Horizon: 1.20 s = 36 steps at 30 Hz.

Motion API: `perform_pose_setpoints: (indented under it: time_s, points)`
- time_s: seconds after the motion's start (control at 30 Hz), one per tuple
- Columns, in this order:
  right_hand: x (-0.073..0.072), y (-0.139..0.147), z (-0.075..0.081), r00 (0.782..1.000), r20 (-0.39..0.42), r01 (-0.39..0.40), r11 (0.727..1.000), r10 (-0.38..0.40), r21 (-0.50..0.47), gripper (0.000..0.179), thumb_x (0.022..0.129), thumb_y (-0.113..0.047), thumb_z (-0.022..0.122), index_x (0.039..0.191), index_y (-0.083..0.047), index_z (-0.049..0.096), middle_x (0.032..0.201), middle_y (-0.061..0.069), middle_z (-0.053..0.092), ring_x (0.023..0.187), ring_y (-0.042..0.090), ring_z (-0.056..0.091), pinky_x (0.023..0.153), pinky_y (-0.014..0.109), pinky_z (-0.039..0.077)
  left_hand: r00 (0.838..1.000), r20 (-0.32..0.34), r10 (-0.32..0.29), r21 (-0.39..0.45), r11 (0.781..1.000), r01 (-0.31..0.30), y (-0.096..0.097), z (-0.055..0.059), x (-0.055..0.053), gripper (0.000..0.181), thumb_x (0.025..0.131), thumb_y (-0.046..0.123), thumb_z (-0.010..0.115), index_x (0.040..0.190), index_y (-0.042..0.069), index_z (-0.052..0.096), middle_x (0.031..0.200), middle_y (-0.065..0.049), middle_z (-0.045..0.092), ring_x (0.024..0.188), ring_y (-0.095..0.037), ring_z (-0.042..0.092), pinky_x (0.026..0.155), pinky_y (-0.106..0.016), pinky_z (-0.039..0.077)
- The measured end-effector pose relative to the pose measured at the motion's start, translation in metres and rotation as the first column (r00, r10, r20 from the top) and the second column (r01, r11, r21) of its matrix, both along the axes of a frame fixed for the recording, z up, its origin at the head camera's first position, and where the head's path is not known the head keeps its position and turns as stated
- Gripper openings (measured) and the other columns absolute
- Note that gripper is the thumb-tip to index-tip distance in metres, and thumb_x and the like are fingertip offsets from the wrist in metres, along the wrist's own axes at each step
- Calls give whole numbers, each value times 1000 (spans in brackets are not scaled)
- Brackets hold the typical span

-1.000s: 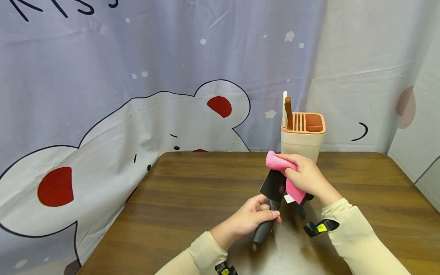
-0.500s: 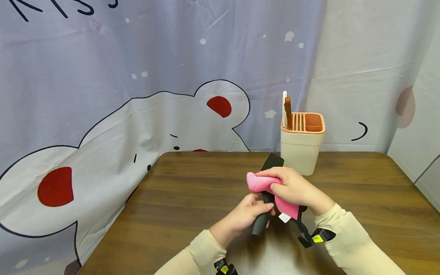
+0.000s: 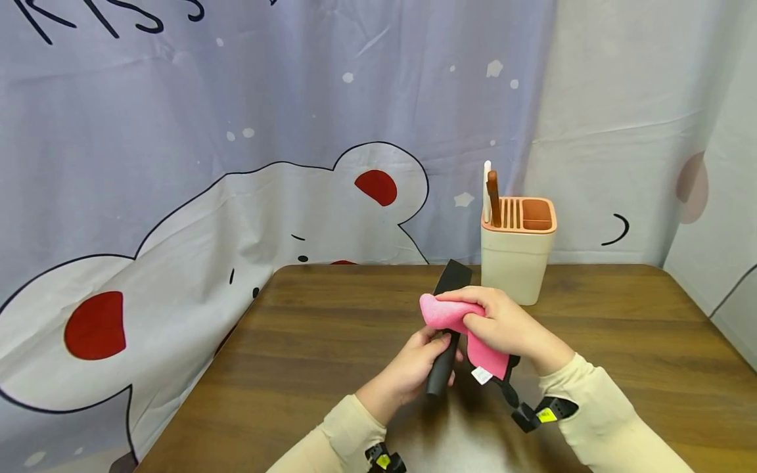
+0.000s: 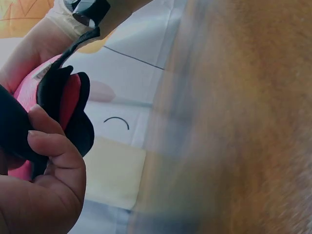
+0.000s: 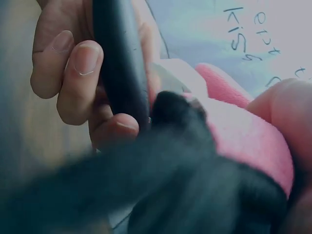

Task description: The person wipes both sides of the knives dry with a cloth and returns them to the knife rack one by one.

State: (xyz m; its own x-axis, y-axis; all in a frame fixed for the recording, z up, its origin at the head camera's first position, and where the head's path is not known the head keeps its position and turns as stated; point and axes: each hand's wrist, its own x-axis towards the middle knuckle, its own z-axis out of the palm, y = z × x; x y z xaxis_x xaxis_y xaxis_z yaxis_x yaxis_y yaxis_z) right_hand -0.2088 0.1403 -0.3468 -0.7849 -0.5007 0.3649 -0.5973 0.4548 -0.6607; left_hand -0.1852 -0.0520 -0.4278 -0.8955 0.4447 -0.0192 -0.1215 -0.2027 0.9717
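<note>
In the head view a black cleaver [image 3: 454, 276] is held above the table, its blade slanting away from me. My left hand [image 3: 405, 368] grips the black handle, its fingers wrapped round it, as the right wrist view shows on the handle [image 5: 122, 53] up close. A pink cloth [image 3: 446, 314] with a white tag is gripped in my right hand [image 3: 503, 322] and lies over the lower blade near the handle. That part of the blade is hidden under cloth and fingers. The left wrist view shows the cloth [image 4: 27, 92] beyond my left hand [image 4: 53, 185].
A cream knife block [image 3: 514, 266] with an orange slotted top stands at the table's back, just beyond the right hand. A white handle [image 3: 487, 190] and a brown handle [image 3: 494, 200] rise from it. The wooden table [image 3: 331, 328] ends at a printed curtain [image 3: 284, 98].
My right hand has drawn the pink cloth down and leftward along the blade towards the handle, uncovering the blade's far end. The cleaver has shifted slightly left with my left hand and turned more edge-on.
</note>
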Motion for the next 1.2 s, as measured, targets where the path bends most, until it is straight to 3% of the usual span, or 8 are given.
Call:
perform_pose_setpoints:
  time_s: [0.2,0.47,0.63,0.83,0.93,1.0,1.1,1.2]
  points:
    - [3,3,4,998,-48,39,998,-42,-56,53,86,1,54,128,-23,72,123,4,73,93,20,61,67,26,52,995,26,99,14,995,-100,-5,8,-5,32,109,19,40,136,1,45,91,-6,59,52,-14,55,52,-23,51]
    - [10,-23,-13,975,-219,-15,998,29,64,55,82,1,57,130,-21,71,123,-2,74,113,19,68,97,41,54,973,108,205,96,972,-216,-10,9,-5,22,106,21,45,124,10,53,81,-1,60,43,-11,48,43,-25,44]
    - [16,-27,-14,967,-254,11,997,9,75,57,81,1,58,131,-24,71,124,-3,74,114,21,67,98,45,52,967,100,233,124,962,-244,-12,10,-5,18,106,26,48,115,13,57,72,2,58,40,-10,47,43,-24,44]
    - [20,-26,-9,965,-256,-42,996,62,79,55,80,0,58,128,-24,73,121,-6,74,108,17,68,93,39,54,960,88,266,135,951,-276,-14,12,-6,17,105,25,44,103,18,59,66,5,56,44,-10,47,44,-24,45]
    - [23,-26,-6,958,-262,-99,991,118,85,54,80,1,58,126,-22,74,121,-6,75,106,15,69,91,36,55,954,96,283,135,946,-294,-15,13,-7,18,105,23,42,107,14,58,76,5,62,50,-10,49,45,-24,44]
    - [26,-26,-4,956,-244,-142,986,160,91,55,80,2,57,125,-23,74,121,-6,74,107,14,69,90,33,55,950,106,294,129,943,-307,-15,13,-7,26,105,22,42,124,10,54,91,1,65,59,-10,53,47,-23,44]
    - [30,-26,-2,953,-201,-207,972,226,110,57,81,2,56,126,-28,73,122,-6,73,107,12,66,90,30,54,943,114,312,124,938,-325,-17,14,-7,50,106,23,41,151,0,35,130,-13,61,92,-12,63,65,-22,54]
    - [33,-25,0,943,-170,-266,955,287,134,57,82,2,55,126,-29,72,121,-9,73,107,10,65,90,29,53,938,114,326,142,930,-340,-19,13,-10,55,108,23,40,154,-6,27,133,-17,57,106,-14,62,83,-21,55]
